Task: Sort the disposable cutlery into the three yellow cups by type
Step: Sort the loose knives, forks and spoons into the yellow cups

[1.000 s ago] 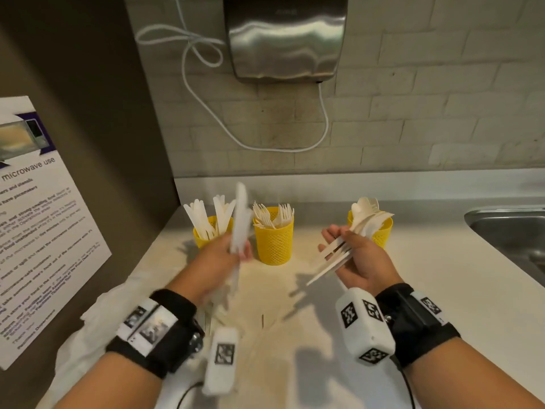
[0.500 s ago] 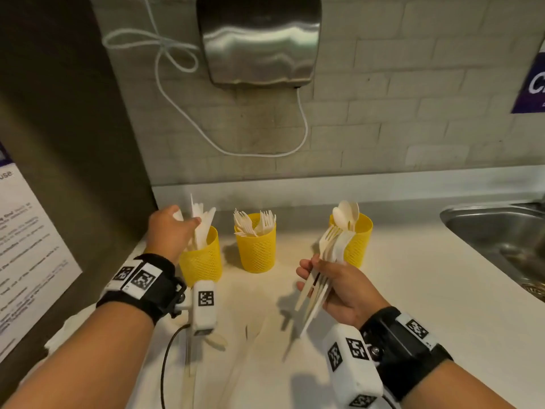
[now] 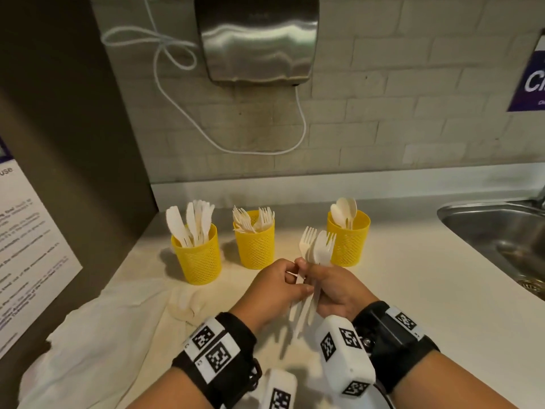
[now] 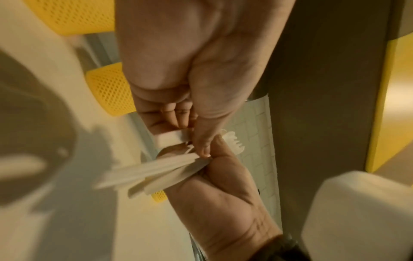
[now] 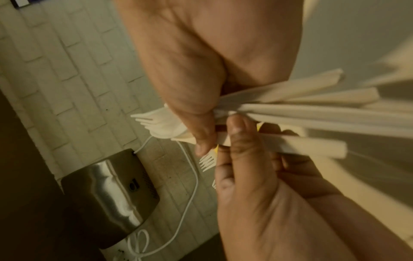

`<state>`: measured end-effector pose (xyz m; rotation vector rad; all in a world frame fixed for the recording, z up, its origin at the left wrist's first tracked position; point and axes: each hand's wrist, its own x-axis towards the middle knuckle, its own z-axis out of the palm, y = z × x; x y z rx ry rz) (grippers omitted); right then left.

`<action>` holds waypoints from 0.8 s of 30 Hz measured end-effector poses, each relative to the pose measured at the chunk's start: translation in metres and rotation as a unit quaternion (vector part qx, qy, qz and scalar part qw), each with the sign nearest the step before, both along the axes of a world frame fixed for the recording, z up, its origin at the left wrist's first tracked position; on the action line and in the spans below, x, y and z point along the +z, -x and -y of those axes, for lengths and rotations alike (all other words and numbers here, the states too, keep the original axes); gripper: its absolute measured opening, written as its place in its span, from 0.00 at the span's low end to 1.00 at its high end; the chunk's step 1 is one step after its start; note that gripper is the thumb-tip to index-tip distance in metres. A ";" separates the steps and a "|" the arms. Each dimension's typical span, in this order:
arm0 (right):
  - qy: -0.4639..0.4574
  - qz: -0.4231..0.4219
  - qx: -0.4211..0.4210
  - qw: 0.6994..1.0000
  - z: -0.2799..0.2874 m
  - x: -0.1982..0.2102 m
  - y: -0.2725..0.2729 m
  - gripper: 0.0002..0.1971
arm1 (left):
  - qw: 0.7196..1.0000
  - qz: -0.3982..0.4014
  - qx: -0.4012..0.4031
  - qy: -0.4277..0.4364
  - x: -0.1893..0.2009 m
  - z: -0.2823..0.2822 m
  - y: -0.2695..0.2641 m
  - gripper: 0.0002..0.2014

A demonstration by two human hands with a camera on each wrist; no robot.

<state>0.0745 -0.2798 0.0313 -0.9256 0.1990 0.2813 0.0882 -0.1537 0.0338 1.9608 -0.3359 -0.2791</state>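
Three yellow mesh cups stand in a row at the back: the left cup (image 3: 197, 258) holds knives, the middle cup (image 3: 256, 246) forks, the right cup (image 3: 351, 246) spoons. In front of them my right hand (image 3: 323, 280) grips a bundle of white cutlery (image 3: 318, 250), with fork heads and a spoon bowl up and the handles (image 5: 312, 109) fanned out below. My left hand (image 3: 295, 280) meets it and pinches one handle (image 5: 290, 144) of that bundle between thumb (image 5: 236, 134) and fingers (image 4: 170, 123). Which kind of piece that handle belongs to is hidden by the hands.
A crumpled white cloth (image 3: 103, 335) covers the near left of the counter. A steel sink (image 3: 501, 234) is set in at the right. A hand dryer (image 3: 256, 39) with a looped white cable hangs on the tiled wall. A dark panel with a notice (image 3: 29, 246) stands at the left.
My left hand has left the knife cup, where it put a knife, and has come right to the bundle, pinching one handle. My right hand has kept its grip on the bundle.
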 end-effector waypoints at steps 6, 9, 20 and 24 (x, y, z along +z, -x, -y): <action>-0.034 -0.037 -0.046 0.998 0.004 0.002 0.003 0.06 | 0.988 -0.076 0.071 0.112 -0.003 0.001 -0.001 0.08; 0.029 -0.060 -0.093 0.993 0.010 -0.002 -0.002 0.07 | 0.983 -0.087 0.102 0.129 -0.003 0.004 -0.002 0.04; 0.076 -0.084 -0.083 0.990 0.003 -0.006 -0.003 0.16 | 0.990 -0.091 0.008 0.111 0.003 0.024 0.007 0.13; 0.099 -0.096 -0.059 0.989 0.004 -0.006 0.001 0.20 | 0.983 -0.138 0.019 0.122 0.006 0.034 0.007 0.11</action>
